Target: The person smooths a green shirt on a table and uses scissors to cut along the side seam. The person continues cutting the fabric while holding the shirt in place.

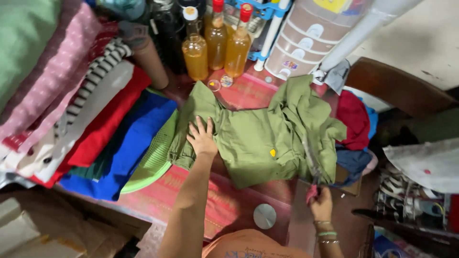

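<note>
Close under the camera, the right hand (321, 204) is clenched on a pair of scissors (311, 165) with a reddish grip, blades pointing up into the rumpled right edge of an olive garment (253, 141). That garment lies spread across the middle of the bench (191, 200), which is covered by a red patterned cloth. The left hand (202, 137) lies flat and released on the garment's left part, fingers spread, pinning it down. By the look of it, the step in hand is cutting or trimming the cloth at its bunched side — the next move would call for a taut edge, with the blades kept well apart from the pressing hand. A small yellow mark (272, 153) shows on the cloth near the middle. Just left of the garment sits a green mesh basket (155, 160), partly under folded blue cloth (126, 148) and red cloth (107, 119); further left, folded fabrics are stacked in pink, green and stripes. Behind the garment stand three bottles (216, 43) of amber liquid. A round metal lid (264, 216) rests on the near edge of the bench. To the right lie red and blue clothes (355, 119), then a dark wooden chair (399, 88) — the room around is crowded.
</note>
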